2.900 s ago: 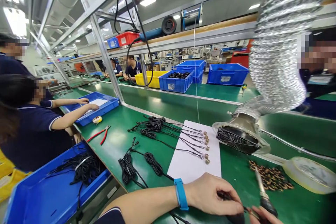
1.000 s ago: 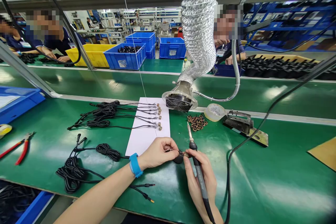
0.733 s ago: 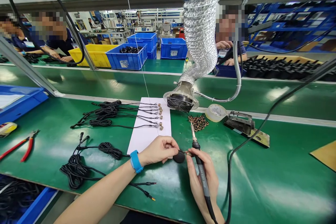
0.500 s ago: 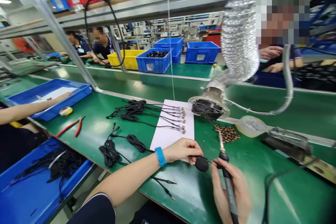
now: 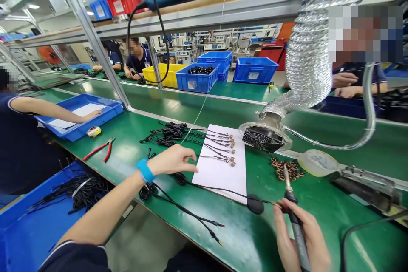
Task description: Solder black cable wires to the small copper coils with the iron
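Note:
My left hand [image 5: 174, 161], with a blue wristband, hovers over the cable coils beside the white board [image 5: 219, 178]; its fingers are apart and hold nothing. My right hand [image 5: 301, 229] is closed around a soldering iron [image 5: 297, 225], whose tip points up and away near a heap of small copper-coloured parts [image 5: 288, 169]. Between its thumb and forefinger it also pinches the end of a black cable [image 5: 219, 189]. A round black piece [image 5: 255, 204] lies by that cable at the board's near corner. Several black cables with small metal pieces [image 5: 231, 151] at their ends rest on the board.
A fume fan [image 5: 263, 136] hangs behind the board. Red-handled pliers [image 5: 99, 149], a tape measure [image 5: 94, 131] and a blue tray [image 5: 75, 134] are at left, with another person's arm [image 5: 54, 108] over the tray. A round translucent dish [image 5: 318, 162] sits at right.
My left hand has let go of the cable by the round black piece and moved left, its fingers opening. The view has shifted, while my right hand still holds the iron and the cable end.

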The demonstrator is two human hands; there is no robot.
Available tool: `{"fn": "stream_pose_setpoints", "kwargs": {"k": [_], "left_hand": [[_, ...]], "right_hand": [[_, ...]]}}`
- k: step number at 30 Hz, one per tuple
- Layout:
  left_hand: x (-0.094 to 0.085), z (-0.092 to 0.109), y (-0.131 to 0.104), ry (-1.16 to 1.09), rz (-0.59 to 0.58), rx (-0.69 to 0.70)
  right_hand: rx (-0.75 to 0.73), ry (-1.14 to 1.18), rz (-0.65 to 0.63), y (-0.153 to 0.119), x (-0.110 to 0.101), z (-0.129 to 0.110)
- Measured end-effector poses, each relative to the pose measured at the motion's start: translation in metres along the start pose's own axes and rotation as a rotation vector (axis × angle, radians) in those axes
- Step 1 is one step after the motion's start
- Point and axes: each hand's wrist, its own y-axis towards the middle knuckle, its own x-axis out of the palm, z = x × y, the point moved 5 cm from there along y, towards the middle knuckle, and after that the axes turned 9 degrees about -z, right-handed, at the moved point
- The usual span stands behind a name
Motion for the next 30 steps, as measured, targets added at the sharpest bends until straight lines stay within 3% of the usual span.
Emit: {"fn": "stream_pose_setpoints", "kwargs": {"k": [2,5,10,14,19,23,26,30], "left_hand": [[0.002,-0.028,-0.015,0.169,-0.092,-0.049],[0.013,-0.056,-0.028,0.385,-0.120,-0.088],[0.023,-0.063,-0.035,0.472,-0.126,-0.042],[0.000,-0.068,-0.036,0.540,-0.022,-0.086],[-0.045,-0.086,-0.030,0.642,0.141,-0.172],[-0.068,-0.105,-0.017,0.724,0.173,-0.266],[-0.069,-0.119,-0.008,0.732,0.152,-0.300],[-0.053,-0.144,-0.002,0.688,0.099,-0.301]], "right_hand": [[-0.014,-0.013,-0.015,0.003,-0.001,-0.002],[-0.017,-0.028,-0.019,0.009,-0.003,-0.005],[-0.035,-0.063,-0.029,0.021,-0.005,-0.011],[-0.073,-0.047,-0.082,0.028,0.003,-0.017],[-0.071,0.025,-0.199,0.037,0.036,-0.023],[-0.087,0.076,-0.331,0.043,0.074,-0.026],[-0.122,0.070,-0.405,0.043,0.099,-0.023],[-0.153,-0.083,-0.474,0.041,0.122,-0.013]]}}
